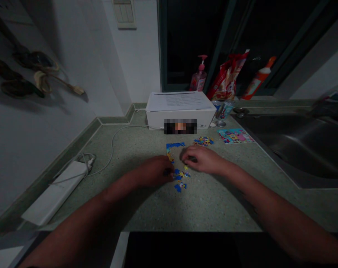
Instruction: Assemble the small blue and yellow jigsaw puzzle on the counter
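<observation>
A partly joined jigsaw puzzle [175, 144] lies on the counter, its blue top edge and left side forming a corner. My left hand [159, 170] is curled at the puzzle's left side, fingertips down by the blue and yellow puzzle pieces [181, 174]. Whether it pinches one is hidden. Just right of the corner, my right hand [200, 158] hovers low with thumb and fingers bent together; anything between them is too dark to see. Nearer me lies a small blue cluster of pieces [180, 186]. Beyond my right hand sits a pile of loose pieces [203, 140].
A white box [180, 102] with paper on top stands behind, a blurred-out phone-like object [180, 126] against its front. A colourful picture sheet [235, 136] lies beside the metal sink [305, 137]. At left, a white power strip [57, 191] trails a cable [112, 149].
</observation>
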Motion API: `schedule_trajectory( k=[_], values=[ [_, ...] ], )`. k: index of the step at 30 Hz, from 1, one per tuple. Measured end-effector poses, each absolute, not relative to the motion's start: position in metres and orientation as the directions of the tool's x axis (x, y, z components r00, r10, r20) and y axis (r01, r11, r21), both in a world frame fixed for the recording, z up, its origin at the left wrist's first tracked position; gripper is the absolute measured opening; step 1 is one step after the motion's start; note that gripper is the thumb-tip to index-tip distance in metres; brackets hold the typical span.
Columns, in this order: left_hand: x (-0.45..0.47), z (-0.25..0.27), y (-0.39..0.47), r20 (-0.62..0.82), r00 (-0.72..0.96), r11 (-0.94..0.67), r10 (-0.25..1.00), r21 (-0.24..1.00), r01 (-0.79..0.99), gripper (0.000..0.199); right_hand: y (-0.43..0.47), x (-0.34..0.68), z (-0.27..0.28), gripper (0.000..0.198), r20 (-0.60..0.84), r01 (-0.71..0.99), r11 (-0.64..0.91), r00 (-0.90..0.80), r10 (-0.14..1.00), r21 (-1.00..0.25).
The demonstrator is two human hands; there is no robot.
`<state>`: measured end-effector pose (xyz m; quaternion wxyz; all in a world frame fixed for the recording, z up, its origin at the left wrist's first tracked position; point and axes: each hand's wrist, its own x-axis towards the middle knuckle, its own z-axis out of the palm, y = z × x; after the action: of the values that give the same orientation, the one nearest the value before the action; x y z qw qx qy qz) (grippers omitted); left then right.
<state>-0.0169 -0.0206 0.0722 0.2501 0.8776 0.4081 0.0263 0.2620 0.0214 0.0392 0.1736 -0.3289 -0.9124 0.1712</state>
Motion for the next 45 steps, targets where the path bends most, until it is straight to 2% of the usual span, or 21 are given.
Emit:
schedule_trajectory(
  k=[3, 8, 12, 18, 23, 31, 34, 38, 45],
  values=[
    [-0.020, 0.071, -0.021, -0.146, 0.706, -0.561, 0.693, 0.505, 0.656, 0.015, 0.021, 0.268, 0.040, 0.025, 0.114, 0.505, 0.668, -0.746, 0.656, -0.547],
    [-0.021, 0.077, -0.024, -0.130, 0.637, -0.496, 0.759, 0.519, 0.696, 0.020, 0.023, 0.270, 0.037, 0.024, 0.045, 0.527, 0.651, -0.758, 0.651, -0.546],
    [-0.022, 0.082, -0.020, -0.179, 0.510, -0.390, 0.841, 0.454, 0.801, 0.021, 0.025, 0.267, 0.033, 0.016, 0.022, 0.576, 0.637, -0.733, 0.680, -0.512],
    [-0.027, 0.078, -0.007, -0.212, 0.329, -0.268, 0.920, 0.271, 0.925, 0.018, 0.022, 0.265, 0.029, 0.015, 0.057, 0.596, 0.625, -0.699, 0.713, -0.504],
    [-0.031, 0.072, -0.005, -0.190, 0.355, -0.308, 0.915, 0.238, 0.921, 0.024, 0.019, 0.261, 0.029, 0.017, 0.090, 0.586, 0.579, -0.655, 0.751, -0.568],
    [-0.032, 0.076, -0.009, -0.212, 0.390, -0.348, 0.896, 0.211, 0.913, 0.025, 0.021, 0.254, 0.016, 0.009, 0.029, 0.448, 0.384, -0.620, 0.784, -0.808],
    [-0.030, 0.079, -0.010, -0.241, 0.381, -0.345, 0.893, 0.179, 0.921, 0.025, 0.022, 0.250, 0.011, 0.007, 0.045, 0.449, 0.362, -0.577, 0.815, -0.817],
    [-0.030, 0.078, -0.010, -0.183, 0.396, -0.351, 0.900, 0.232, 0.907, 0.025, 0.023, 0.245, 0.005, 0.010, 0.066, 0.485, 0.362, -0.525, 0.848, -0.796],
    [-0.030, 0.069, -0.007, -0.173, 0.388, -0.349, 0.905, 0.216, 0.912, 0.026, 0.022, 0.245, 0.005, 0.019, 0.105, 0.502, 0.399, -0.516, 0.850, -0.767]
  ],
)
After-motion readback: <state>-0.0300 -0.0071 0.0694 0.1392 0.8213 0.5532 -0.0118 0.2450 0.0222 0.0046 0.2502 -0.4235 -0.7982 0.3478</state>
